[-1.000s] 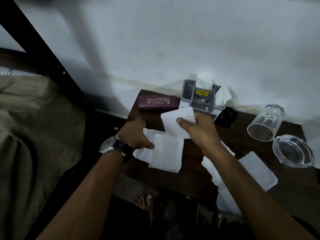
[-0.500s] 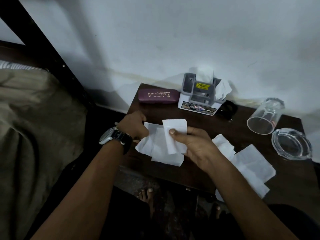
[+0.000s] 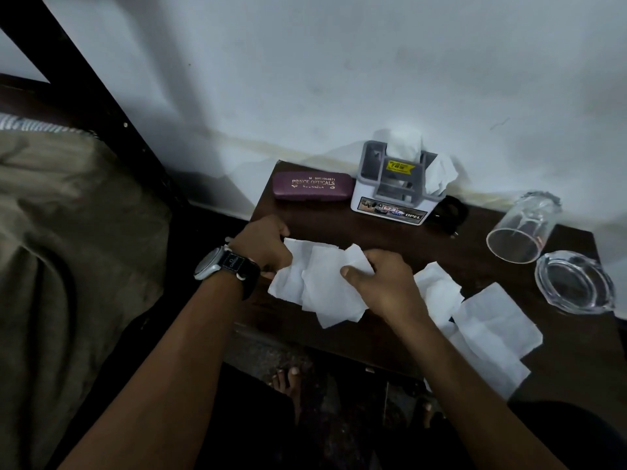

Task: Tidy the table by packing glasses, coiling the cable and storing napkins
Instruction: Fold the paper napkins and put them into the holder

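At the centre of the frame both hands are working on a loose bunch of napkins (image 3: 325, 286) lying on the dark counter (image 3: 339, 228). The left hand (image 3: 263, 247) is pinching the left edge of the bunch, its grip pressed onto the paper, and the right hand (image 3: 383, 283) is pinching a folded napkin against the top of the bunch, thumb on the upper face.

More napkins (image 3: 485, 320) are lying spread at the lower right, one of them hanging over the front edge of the counter. The napkin holder (image 3: 393, 191) is standing at the back against the wall, already carrying some tissue, with the glasses case (image 3: 312, 186) shut just to its left. I cannot make out a cable with any certainty.

The sheets are thin and unevenly stacked, so a lift from the edges is likely to let the lower ones slide out or tear. The overhanging napkin is at risk of dropping to the floor if a forearm brushes it. The glass (image 3: 519, 228) is lying on its side near the ashtray (image 3: 575, 283) at the right; a careless sweep toward the holder could set it rolling.
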Available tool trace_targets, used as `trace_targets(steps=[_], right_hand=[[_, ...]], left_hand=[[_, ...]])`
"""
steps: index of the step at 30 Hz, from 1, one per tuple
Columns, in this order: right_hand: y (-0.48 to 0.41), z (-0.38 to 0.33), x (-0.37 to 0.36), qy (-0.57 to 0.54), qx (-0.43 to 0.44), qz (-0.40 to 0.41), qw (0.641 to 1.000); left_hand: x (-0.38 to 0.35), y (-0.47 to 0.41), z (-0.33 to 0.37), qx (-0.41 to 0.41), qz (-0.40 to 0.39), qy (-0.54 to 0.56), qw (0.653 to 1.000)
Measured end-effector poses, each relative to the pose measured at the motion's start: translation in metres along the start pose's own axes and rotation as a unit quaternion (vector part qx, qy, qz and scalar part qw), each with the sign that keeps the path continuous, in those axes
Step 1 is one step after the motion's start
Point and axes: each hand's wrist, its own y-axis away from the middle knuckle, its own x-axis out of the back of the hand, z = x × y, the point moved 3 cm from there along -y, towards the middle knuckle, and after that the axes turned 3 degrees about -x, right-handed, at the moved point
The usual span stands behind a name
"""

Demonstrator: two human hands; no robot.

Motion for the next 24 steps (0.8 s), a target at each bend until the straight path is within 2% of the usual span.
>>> trace_targets(steps=[4,8,10,14,17,24], right_hand=[[-0.001,-0.021,0.01,0.047,0.102,-0.043,0.993],[-0.018,-0.045,0.023,0.111,0.137,-0.203,0.963],[-0.028,-0.052,0.024,0.174,0.139,-0.237,0.946],[-0.035,-0.053,0.009,0.318,0.198,-0.143,0.916],[-0.033,-0.046,0.004,0.353,0.2,-0.075,0.911],[-0.03,-0.037,0.004,0.327,0.136,-0.075,0.932]], left_hand=[[0.001,-0.001,0.002,-0.012,0.003,-0.039,0.999],[0.002,0.0,0.004,-0.018,0.014,-0.057,0.998],[0.002,-0.001,0.004,-0.02,0.014,-0.065,0.998],[0.001,-0.005,0.002,-0.029,0.003,-0.084,0.996],[0.0,-0.007,0.002,-0.027,-0.006,-0.086,0.996],[0.0,-0.005,-0.001,-0.021,-0.01,-0.044,0.999]])
